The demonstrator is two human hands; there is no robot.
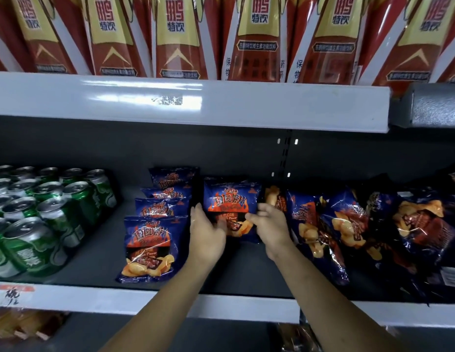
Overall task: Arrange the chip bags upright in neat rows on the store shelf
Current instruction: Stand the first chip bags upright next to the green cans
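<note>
A dark blue chip bag [231,199] stands upright near the back middle of the grey shelf [99,255]. My left hand [207,231] holds its left lower side, fingers curled round the edge. My right hand [269,223] grips its right lower side. Left of it, several matching bags stand upright in a row running front to back, the front bag [147,247] nearest the shelf edge. To the right, a heap of the same chip bags [348,224] lies tilted and overlapping.
Green drink cans [43,214] fill the left part of the shelf. The upper shelf edge [196,102] hangs overhead, with red and yellow drink packs [256,39] on it. A white front rail [145,301] borders the shelf. Packaged goods [20,323] sit below.
</note>
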